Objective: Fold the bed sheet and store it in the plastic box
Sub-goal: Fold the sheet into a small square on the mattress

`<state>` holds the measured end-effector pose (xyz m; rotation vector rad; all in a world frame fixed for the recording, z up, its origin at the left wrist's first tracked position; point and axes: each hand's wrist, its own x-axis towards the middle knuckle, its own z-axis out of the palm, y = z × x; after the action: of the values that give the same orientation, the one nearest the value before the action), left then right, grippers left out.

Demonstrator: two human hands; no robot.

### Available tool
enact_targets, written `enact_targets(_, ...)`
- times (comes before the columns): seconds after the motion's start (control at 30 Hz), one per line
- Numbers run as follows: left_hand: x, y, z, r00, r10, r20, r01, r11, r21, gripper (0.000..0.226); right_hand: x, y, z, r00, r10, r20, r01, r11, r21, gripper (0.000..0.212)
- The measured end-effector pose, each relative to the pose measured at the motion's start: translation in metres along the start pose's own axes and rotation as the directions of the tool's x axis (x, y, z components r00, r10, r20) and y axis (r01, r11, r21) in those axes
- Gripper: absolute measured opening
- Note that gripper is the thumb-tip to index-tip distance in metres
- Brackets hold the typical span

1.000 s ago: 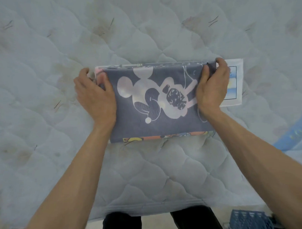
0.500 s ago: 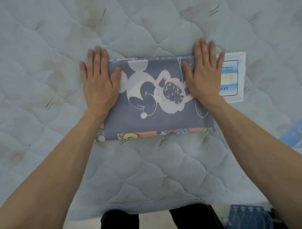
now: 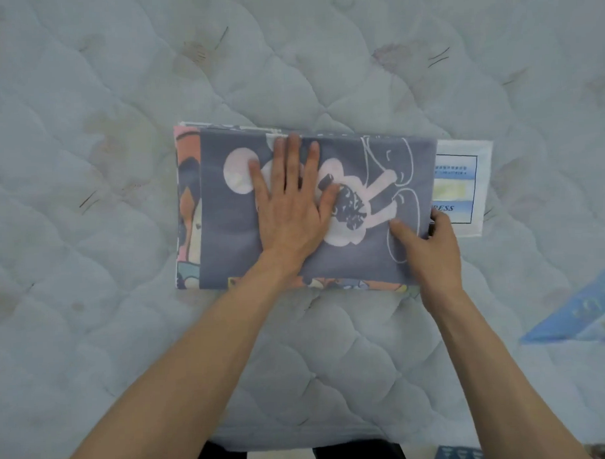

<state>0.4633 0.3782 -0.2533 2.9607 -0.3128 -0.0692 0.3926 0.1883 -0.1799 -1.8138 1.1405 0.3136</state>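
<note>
The bed sheet [image 3: 226, 239], grey-blue with a cartoon mouse print and orange edges, lies folded into a thick rectangle on the white quilted mattress [image 3: 126, 338]. My left hand [image 3: 290, 209] rests flat on the middle of the sheet, fingers spread and pointing away from me. My right hand [image 3: 432, 252] grips the sheet's right edge near its front corner, thumb on top and fingers curled under the edge. The plastic box shows only as a blue latticed corner [image 3: 456, 455] at the bottom right, below the mattress edge.
A white mattress label [image 3: 464, 189] with blue and yellow print lies just right of the sheet. A blue printed wrapper [image 3: 585, 312] lies at the right edge. The mattress's front edge runs near the bottom, with my dark trousers [image 3: 357, 455] below it.
Both hands were pressing flat on the sheet's two ends. Now the left hand has slid to the middle, and the right hand has dropped to the right edge and closed on it.
</note>
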Motion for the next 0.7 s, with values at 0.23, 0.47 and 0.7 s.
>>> enact_targets(0.23,0.006,0.002,0.006,0.999,-0.017,-0.033,0.014,0.997,-0.075,0.067,-0.021,-0.036,-0.021,0.921,-0.068,0.384,-0.029,0.97,0.241,0.047)
enact_targets(0.47,0.008,-0.015,-0.013,0.99,0.131,0.049,-0.125,0.985,-0.115,0.059,-0.074,-0.082,0.025,0.891,-0.248,0.379,0.181,0.962,0.204,0.053)
enact_targets(0.7,-0.019,-0.077,-0.031,0.957,0.284,0.062,-0.28,0.958,-0.066,0.06,-0.087,-0.086,0.039,0.904,-0.237,0.356,0.184,0.967,0.177,0.05)
